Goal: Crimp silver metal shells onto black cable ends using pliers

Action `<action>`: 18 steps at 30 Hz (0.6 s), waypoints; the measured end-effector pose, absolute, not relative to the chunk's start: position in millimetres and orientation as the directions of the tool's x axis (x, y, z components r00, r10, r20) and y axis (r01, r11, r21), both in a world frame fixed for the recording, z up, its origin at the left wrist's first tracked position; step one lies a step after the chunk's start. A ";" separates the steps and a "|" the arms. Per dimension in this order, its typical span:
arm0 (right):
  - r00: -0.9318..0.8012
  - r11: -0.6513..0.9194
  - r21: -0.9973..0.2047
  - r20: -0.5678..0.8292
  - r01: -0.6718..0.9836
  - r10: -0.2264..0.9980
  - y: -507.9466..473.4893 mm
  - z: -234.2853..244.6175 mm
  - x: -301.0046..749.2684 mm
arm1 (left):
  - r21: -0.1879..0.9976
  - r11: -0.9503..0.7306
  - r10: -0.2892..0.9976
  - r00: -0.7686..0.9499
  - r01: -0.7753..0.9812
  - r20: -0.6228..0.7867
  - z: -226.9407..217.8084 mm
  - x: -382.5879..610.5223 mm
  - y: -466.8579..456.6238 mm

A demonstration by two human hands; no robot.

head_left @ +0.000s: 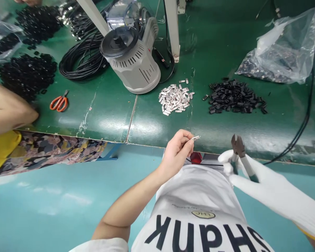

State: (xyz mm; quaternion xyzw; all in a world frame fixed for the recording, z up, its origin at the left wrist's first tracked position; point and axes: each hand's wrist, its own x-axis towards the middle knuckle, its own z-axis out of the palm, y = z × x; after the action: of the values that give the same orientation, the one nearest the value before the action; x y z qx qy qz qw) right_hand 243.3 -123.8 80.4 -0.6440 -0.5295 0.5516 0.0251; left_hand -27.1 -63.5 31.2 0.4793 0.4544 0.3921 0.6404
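At the table's front edge, my bare left hand [176,151] pinches a small silver metal connector [195,138] between thumb and fingertips. A thin black cable [208,164] runs from below that hand toward the right, in front of my shirt. My right hand [262,176], in a white glove, grips diagonal cutting pliers [238,146], jaws up and handles dark green. The pliers are apart from the connector. Beyond my left hand lies a heap of silver metal shells [175,99]. A heap of small black plastic sleeves [235,96] lies to its right.
A grey machine with a round black top [133,64] stands beside a metal post [172,31]. Coiled black cables [80,61], orange-handled cutters [60,103] and dark heaps of parts [28,75] lie left, near another person's arm [9,105]. A clear plastic bag [280,52] sits back right.
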 end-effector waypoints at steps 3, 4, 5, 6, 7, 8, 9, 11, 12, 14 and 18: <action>-0.042 -0.172 -0.341 -0.540 0.924 0.841 -95.7 87.9 242.3 | 0.978 -0.043 0.975 0.220 0.205 -0.003 19.2 -28.2 -53.4; -0.094 -0.026 -0.265 -0.431 0.964 0.898 -84.5 86.1 241.9 | 0.940 -0.152 0.973 0.211 0.304 0.089 14.3 -28.5 -49.5; -0.179 0.123 -0.175 -0.353 0.977 0.918 -73.2 82.7 242.0 | 0.892 -0.235 0.962 0.221 0.386 0.157 9.2 -28.7 -45.8; -0.237 0.226 -0.073 -0.292 0.971 0.926 -62.7 78.5 242.5 | 0.844 -0.291 0.949 0.245 0.451 0.196 4.3 -28.9 -42.5; -0.281 0.298 0.025 -0.265 0.954 0.922 -53.4 74.3 243.2 | 0.802 -0.325 0.940 0.264 0.501 0.217 0.0 -29.0 -39.9; -0.318 0.353 0.111 -0.245 0.929 0.916 -45.5 70.6 243.8 | 0.772 -0.345 0.934 0.280 0.534 0.224 -3.7 -29.1 -37.9; -0.351 0.395 0.178 -0.233 0.902 0.907 -39.2 68.0 243.9 | 0.751 -0.355 0.930 0.291 0.556 0.224 -6.5 -29.2 -36.6; -0.399 0.450 0.259 -0.228 0.855 0.888 -30.4 66.6 242.0 | 0.730 -0.362 0.929 0.294 0.579 0.227 -9.9 -29.3 -35.4; -0.411 0.466 0.279 -0.235 0.839 0.881 -27.2 67.5 239.8 | 0.727 -0.363 0.929 0.290 0.583 0.231 -10.6 -29.3 -35.3; -0.408 0.479 0.303 -0.270 0.824 0.872 -21.3 70.8 234.3 | 0.724 -0.364 0.930 0.276 0.586 0.244 -11.0 -29.4 -35.3; -0.378 0.486 0.315 -0.345 0.815 0.859 -10.1 74.7 225.4 | 0.764 -0.357 0.933 0.241 0.538 0.266 -11.5 -30.7 -34.8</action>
State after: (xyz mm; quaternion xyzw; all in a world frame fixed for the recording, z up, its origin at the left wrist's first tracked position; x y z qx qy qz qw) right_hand 225.4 -10.1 74.7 -0.5049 -0.8289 -0.0459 -0.2364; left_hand -30.7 -34.8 -11.5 0.7393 0.4975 0.3631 0.2720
